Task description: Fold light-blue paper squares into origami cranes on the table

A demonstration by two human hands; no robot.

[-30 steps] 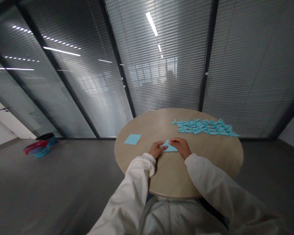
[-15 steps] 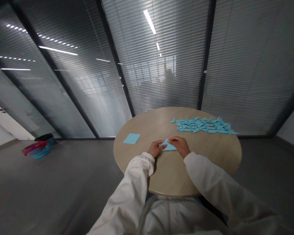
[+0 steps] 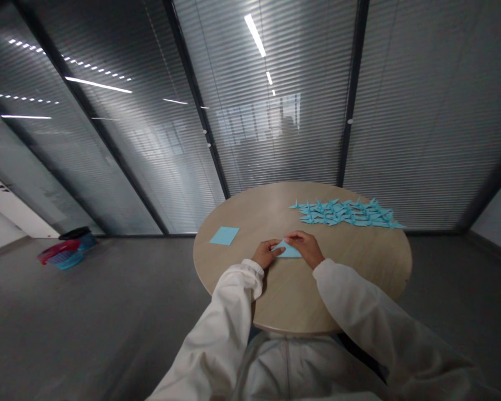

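Observation:
A light blue sheet of origami paper (image 3: 290, 252), folded into a triangle, lies on the round wooden table (image 3: 292, 301) in front of me. My left hand (image 3: 268, 253) grips its left side, thumb on top. At the peak of the triangle, my right hand (image 3: 307, 246) pinches the paper between thumb and fingers. Part of the fold is hidden beneath the fingers. To the left lies a flat square of blue paper (image 3: 224, 235), apart from both hands.
Several folded blue paper cranes (image 3: 346, 213) stand in rows at the table's back right. On the floor at far left are red and blue baskets (image 3: 62, 256) and a dark-rimmed one (image 3: 79, 236). A glass wall with blinds (image 3: 275, 156) rises behind the table.
My right fingertips have shifted very slightly left and up at the paper's peak. My left hand and the other things stay in place.

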